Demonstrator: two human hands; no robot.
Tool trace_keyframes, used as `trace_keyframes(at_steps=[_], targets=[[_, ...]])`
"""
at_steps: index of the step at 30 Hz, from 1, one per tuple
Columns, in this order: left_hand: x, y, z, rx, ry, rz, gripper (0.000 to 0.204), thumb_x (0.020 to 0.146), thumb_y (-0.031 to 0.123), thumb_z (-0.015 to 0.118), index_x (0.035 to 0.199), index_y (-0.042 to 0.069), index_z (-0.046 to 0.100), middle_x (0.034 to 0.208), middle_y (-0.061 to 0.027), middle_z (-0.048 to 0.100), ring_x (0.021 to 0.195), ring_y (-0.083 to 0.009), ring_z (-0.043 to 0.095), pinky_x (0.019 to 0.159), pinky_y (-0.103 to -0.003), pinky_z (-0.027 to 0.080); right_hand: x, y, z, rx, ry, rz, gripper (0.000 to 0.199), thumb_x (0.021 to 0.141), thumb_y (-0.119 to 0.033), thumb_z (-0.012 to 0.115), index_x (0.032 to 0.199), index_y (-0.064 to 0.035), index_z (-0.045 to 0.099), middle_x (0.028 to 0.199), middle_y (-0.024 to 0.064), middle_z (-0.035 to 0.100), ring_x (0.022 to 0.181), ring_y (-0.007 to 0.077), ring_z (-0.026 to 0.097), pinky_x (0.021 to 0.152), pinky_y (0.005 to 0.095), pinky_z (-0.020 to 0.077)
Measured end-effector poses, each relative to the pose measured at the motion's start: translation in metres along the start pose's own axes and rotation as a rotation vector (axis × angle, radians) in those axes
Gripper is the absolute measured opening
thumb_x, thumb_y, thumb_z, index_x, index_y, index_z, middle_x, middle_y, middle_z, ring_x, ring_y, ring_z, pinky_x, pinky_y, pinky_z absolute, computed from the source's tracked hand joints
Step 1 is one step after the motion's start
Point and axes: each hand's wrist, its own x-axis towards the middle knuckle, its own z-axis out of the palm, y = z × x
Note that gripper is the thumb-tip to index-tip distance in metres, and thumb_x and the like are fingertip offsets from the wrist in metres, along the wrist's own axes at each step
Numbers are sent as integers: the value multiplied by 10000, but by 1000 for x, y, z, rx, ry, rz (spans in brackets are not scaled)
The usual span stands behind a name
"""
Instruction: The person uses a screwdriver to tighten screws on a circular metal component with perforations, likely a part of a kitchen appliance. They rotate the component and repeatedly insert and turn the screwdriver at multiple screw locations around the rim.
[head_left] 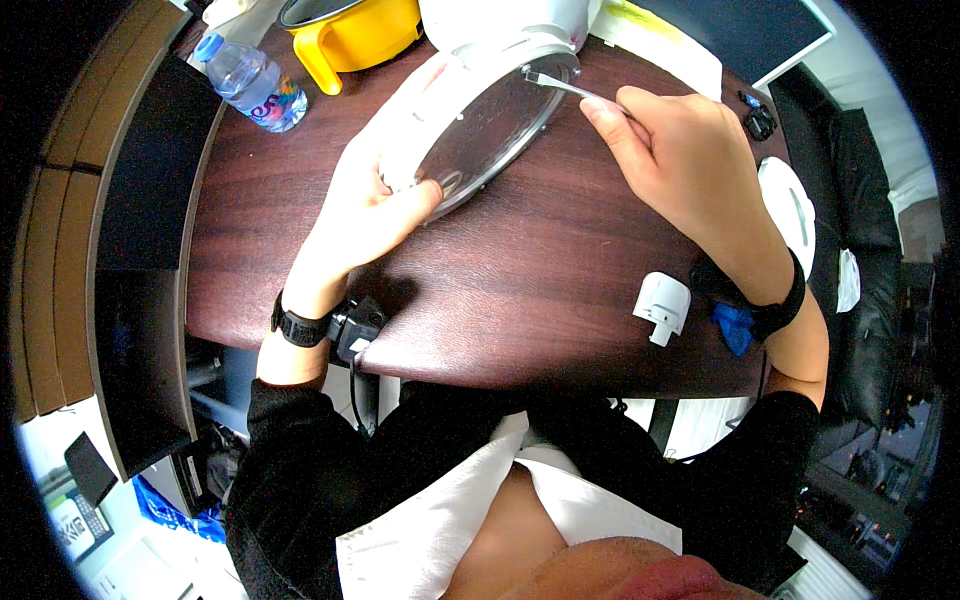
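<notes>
One dark-lined yellow pot (370, 36) sits past the left hand (372, 200) gripping a clear lid (492, 132), right hand (688, 160) clamping a tool (562, 86).

1. Clear plastic bottle with a blue cap (250, 85), near the left edge of the tabletop (500, 290), toward its far left corner: a multicoloured wraparound label (277, 106) carries large, curved, stylised lettering.
2. White card with a green patch (72, 522), beyond and below the tabletop's left edge: bold dark characters stand on it, small and bent by the lens.
3. White sheet with yellow-green colouring (655, 35), at the tabletop's far edge, right of centre: any lettering is too blurred to read.
4. Black boxy device (358, 318), by the tabletop's near edge, toward the left: a small white patch (359, 344), any characters on it too small to tell.
</notes>
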Motion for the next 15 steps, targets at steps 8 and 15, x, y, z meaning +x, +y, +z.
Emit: trace_keyframes(at_steps=[8,15], targets=[[1,2,-2,72,-4,-58,838,669,-49,552,1466,20,302,1359,-75,483,1159,-125,451,977,-256,348,2,0,-1,-12,15,-15,418,898,-366,585,592,-82,583,488,134,533,460,326,570,462,420,466],[-1,4,5,47,-17,19,793,695,-15,527,1455,-11,297,1418,-163,442,1307,-184,394,1088,-307,278,7,-9,-24,-249,71,-130,414,924,-306,586,622,-27,536,509,161,485,464,336,524,470,398,412]])
